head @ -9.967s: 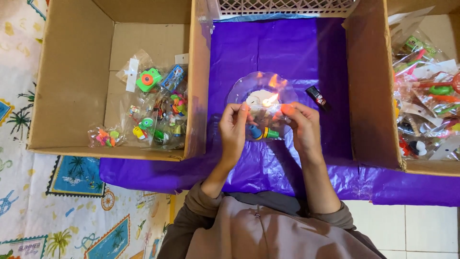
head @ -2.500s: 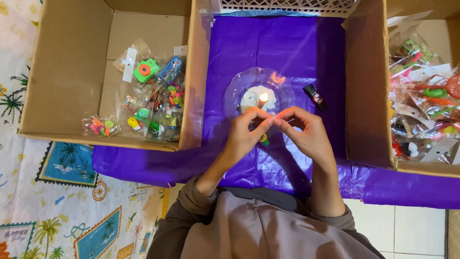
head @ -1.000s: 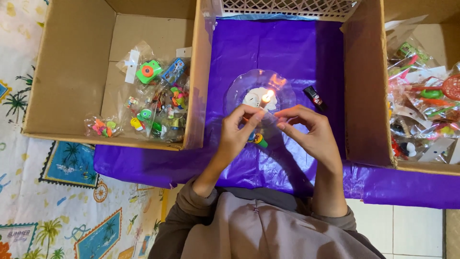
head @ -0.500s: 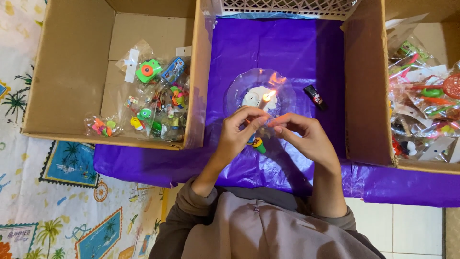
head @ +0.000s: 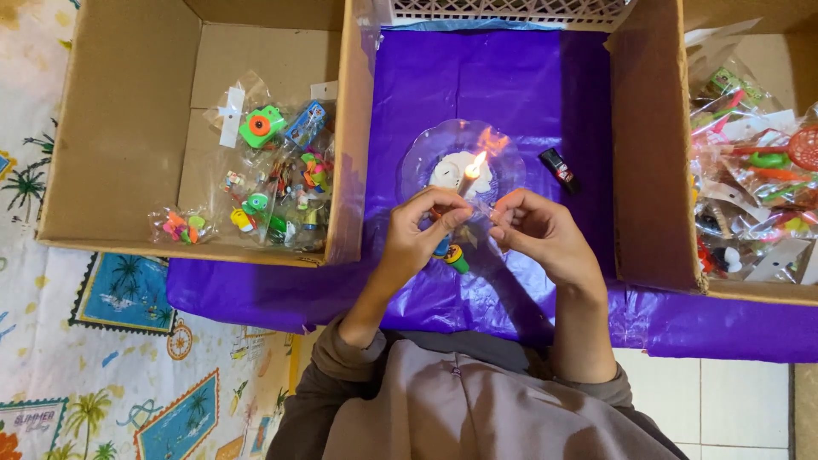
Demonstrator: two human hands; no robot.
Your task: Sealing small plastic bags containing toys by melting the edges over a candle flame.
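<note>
My left hand [head: 422,234] and my right hand [head: 537,234] pinch the two ends of a small clear plastic bag [head: 464,223] holding colourful toys [head: 452,254], just in front of a lit white candle [head: 470,175]. The candle stands on a clear glass dish [head: 422,158] in the middle of a purple sheet [head: 477,77]. The bag's top edge sits close to the flame. A small black lighter [head: 560,169] lies to the right of the dish.
A cardboard box [head: 119,128] on the left holds several sealed toy bags [head: 273,179]. Another cardboard box [head: 648,153] on the right is full of packed toys [head: 758,196]. A white lattice basket [head: 503,10] stands at the back. A patterned mat [head: 102,375] covers the floor at left.
My hands have stayed at the candle with the small bag, shifting slightly closer to the flame. The boxes and the lighter have not moved.
</note>
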